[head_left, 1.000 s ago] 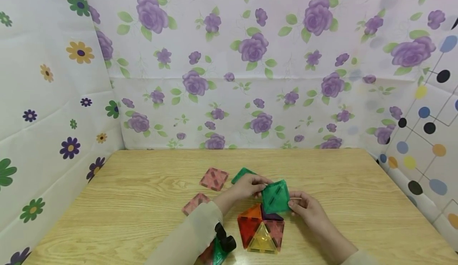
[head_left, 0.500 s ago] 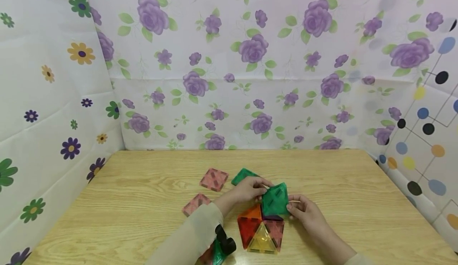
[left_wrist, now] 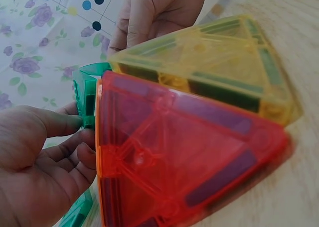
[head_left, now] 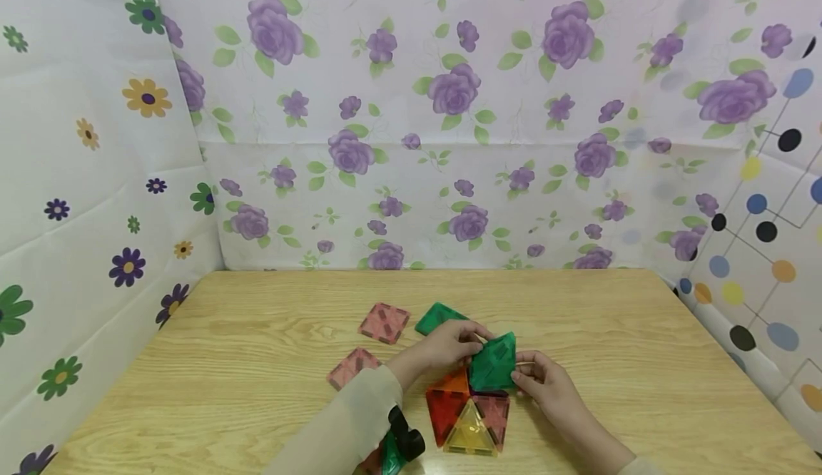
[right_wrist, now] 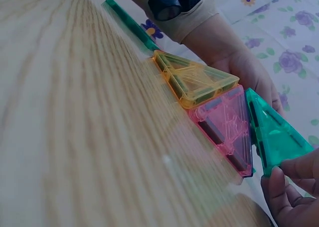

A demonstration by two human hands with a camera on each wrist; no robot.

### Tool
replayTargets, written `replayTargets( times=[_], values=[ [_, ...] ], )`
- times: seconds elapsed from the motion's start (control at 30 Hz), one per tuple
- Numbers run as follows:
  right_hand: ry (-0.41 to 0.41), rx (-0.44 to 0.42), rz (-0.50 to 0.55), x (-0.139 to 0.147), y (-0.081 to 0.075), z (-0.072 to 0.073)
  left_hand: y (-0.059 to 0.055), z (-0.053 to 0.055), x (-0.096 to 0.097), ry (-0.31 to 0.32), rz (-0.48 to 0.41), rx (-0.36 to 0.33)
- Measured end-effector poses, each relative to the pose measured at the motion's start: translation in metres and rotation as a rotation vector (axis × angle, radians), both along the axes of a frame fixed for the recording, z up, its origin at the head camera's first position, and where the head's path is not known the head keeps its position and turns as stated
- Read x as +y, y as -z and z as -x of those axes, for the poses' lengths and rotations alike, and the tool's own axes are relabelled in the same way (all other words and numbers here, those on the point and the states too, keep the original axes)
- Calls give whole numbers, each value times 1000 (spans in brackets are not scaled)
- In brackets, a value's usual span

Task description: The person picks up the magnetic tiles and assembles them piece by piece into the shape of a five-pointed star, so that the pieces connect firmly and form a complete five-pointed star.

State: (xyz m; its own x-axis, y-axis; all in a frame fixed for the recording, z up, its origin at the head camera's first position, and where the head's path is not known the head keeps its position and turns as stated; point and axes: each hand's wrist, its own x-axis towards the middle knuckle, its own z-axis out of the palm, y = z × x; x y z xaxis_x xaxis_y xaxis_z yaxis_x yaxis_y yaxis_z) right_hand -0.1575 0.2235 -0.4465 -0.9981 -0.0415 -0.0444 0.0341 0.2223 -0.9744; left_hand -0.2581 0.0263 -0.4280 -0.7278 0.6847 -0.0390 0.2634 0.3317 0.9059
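Observation:
My left hand [head_left: 446, 346] and right hand [head_left: 546, 382] pinch opposite sides of a green translucent magnetic-tile piece [head_left: 493, 364]. It looks like two triangles joined along a diagonal and folded, one triangular face [right_wrist: 276, 137] showing in the right wrist view. The piece is held at the rear of a low multicoloured tile structure; whether they touch is unclear. Red [left_wrist: 189, 152], yellow [left_wrist: 199, 57], pink [right_wrist: 224, 127] and orange [head_left: 452, 384] triangles form the structure's sloping faces. A purple tile [head_left: 488, 392] is mostly hidden behind the green piece.
Two pink tile squares [head_left: 384, 322] lie on the wooden table [head_left: 257, 361] to the left. One green tile [head_left: 439, 316] lies behind the left hand. Another green tile [head_left: 390, 453] and a reddish one are partly covered by the left forearm and its black wrist camera [head_left: 406, 436].
The green piece has gone from nearly flat to folded along its diagonal and has dropped slightly towards the structure. Both hands have shifted a little with it; the structure stays put.

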Motion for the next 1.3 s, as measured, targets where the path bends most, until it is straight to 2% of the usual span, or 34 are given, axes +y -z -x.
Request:
replayTargets(
  times=[0.27,0.4,0.7,1.07,1.3],
  values=[
    [-17,42,-16,1,2,-1,3,0,2,1,28,58],
    [-13,47,-35,1,3,0,4,-1,2,6,23,56],
    [-10,57,-62,1,4,1,6,0,0,8,78,117],
    [28,42,-133,-4,3,6,8,1,-4,20,150,248],
    [19,29,-150,-4,2,6,6,-1,-4,19,165,276]
  ],
)
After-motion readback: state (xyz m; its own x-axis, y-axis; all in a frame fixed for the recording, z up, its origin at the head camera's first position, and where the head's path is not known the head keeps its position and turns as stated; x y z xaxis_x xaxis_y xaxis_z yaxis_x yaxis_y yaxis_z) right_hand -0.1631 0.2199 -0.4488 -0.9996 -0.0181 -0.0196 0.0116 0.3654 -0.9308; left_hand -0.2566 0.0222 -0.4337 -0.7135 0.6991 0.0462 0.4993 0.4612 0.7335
